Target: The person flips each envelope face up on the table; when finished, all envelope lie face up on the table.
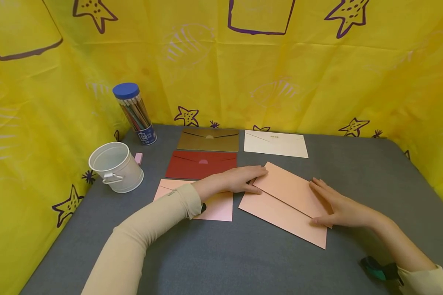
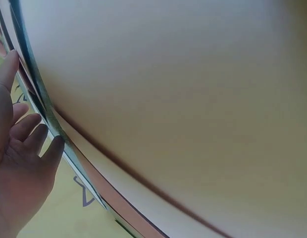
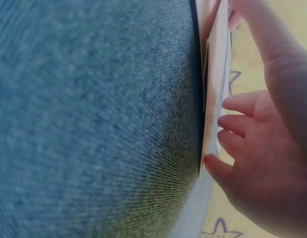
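Two overlapping peach paper pieces, like envelopes, lie tilted at the middle right in the head view. The upper peach piece [image 1: 289, 186] covers part of the lower peach piece [image 1: 286, 215]. My left hand [image 1: 240, 179] touches the upper piece's left end, its fingers nearly straight and its thumb apart. At the right end, my right hand [image 1: 341, 207] rests with extended fingers along the edge and thumb near the lower corner. In the right wrist view, its fingertips [image 3: 213, 161] meet the paper edge. A pink envelope [image 1: 218, 207] lies partly under my left forearm.
A red envelope [image 1: 203, 164], a gold envelope [image 1: 208, 141] and a white envelope [image 1: 277, 144] lie farther back. On the left stand a white bucket [image 1: 123, 176] and a blue-lidded tub of pencils [image 1: 138, 112], with a pink block [image 1: 138, 158] near them. Yellow cloth [image 1: 214, 73] hangs behind.
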`<state>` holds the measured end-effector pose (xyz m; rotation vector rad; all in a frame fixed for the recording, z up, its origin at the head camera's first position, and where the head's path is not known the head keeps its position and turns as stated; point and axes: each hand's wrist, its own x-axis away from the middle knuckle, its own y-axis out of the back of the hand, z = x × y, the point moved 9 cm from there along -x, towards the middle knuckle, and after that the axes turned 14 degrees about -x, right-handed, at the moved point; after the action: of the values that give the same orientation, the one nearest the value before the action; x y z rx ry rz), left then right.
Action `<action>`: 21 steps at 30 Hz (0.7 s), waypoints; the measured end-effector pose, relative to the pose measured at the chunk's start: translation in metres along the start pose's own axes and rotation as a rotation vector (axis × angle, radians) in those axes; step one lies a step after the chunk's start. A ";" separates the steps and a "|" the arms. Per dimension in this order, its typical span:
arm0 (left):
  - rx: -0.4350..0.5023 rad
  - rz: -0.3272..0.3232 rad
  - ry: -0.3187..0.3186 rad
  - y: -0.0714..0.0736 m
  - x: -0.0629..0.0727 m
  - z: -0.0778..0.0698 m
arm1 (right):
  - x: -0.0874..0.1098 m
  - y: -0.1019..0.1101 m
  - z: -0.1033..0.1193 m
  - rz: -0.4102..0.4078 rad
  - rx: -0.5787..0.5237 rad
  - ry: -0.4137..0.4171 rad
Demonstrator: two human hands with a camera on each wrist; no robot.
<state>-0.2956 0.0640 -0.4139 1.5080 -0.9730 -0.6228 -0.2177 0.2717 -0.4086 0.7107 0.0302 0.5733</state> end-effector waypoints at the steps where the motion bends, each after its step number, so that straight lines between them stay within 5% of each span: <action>1: -0.006 0.000 0.002 0.000 0.000 0.000 | 0.001 -0.001 -0.001 0.007 -0.001 -0.005; 21: -0.048 0.011 0.020 -0.002 0.000 0.002 | -0.001 0.003 0.002 0.012 0.151 -0.051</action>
<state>-0.2973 0.0628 -0.4160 1.4627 -0.9444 -0.6183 -0.2194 0.2720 -0.4055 0.8728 0.0220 0.5678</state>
